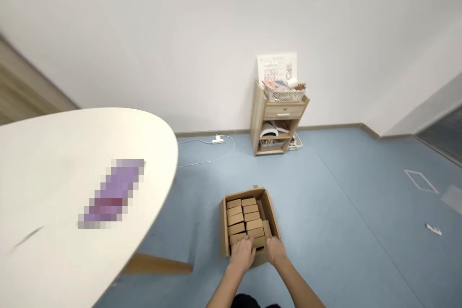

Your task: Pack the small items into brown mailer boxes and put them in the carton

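An open cardboard carton [223,231] stands on the floor, filled with several small brown cardboard boxes [235,218] in two columns. At its near left end my left hand [242,251] reaches in from above, fingers bent over a small cardboard box. My right hand [275,250] is closed at the near right corner, by a small box [266,228] set apart from the columns along the right wall. Its fingertips are hidden among the boxes and the carton's edge. Between the columns and the carton's right wall runs a gap at the far end.
A white rounded table [155,139] with a blurred-out purple item [117,192] stands at left, its wooden leg [159,264] near the carton. A wooden cabinet [256,120] is against the wall. A white cable with a plug [217,139] lies on the blue floor.
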Available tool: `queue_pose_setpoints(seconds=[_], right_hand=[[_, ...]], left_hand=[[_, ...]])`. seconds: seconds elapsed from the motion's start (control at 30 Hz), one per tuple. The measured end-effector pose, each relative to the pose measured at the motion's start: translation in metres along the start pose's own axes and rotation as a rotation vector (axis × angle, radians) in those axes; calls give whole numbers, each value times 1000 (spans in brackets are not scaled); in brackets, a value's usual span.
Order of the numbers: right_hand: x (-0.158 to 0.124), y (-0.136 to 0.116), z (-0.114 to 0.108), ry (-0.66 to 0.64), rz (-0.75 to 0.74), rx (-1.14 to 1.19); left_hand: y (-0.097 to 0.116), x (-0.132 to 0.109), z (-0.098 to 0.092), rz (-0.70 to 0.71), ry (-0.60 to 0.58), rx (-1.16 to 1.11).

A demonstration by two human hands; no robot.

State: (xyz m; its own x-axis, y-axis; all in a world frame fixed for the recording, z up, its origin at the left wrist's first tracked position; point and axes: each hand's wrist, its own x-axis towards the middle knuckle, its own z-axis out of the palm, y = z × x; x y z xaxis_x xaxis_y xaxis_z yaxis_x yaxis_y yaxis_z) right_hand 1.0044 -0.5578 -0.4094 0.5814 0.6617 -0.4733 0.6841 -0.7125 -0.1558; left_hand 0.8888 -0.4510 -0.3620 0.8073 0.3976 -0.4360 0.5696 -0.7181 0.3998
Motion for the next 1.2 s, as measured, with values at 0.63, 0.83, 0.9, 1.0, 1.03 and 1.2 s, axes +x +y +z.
queue_pose_setpoints(seconds=[0.63, 0.83, 0.9, 1.0, 1.03, 1.2], right_hand=[[-252, -221, -263, -70, -678, 172], [-294, -337, -270, -69, -865, 249], [-308, -386, -261, -77, -905, 294], [-333, -467, -239, -112, -964, 331], [-342, -495, -231, -131, -988, 328], [-389, -628, -195, -231, -1125, 271]], left_hand=[[-53, -425, -233, -444, 851, -400], [-110, -535, -240, -601, 1059, -438], [-136, -572, -238, -651, 1070, -441], [-182, -632, -239, -734, 1072, -434], [-197, -653, -241, -755, 1069, -431], [-269, -756, -258, -826, 1040, -415]])
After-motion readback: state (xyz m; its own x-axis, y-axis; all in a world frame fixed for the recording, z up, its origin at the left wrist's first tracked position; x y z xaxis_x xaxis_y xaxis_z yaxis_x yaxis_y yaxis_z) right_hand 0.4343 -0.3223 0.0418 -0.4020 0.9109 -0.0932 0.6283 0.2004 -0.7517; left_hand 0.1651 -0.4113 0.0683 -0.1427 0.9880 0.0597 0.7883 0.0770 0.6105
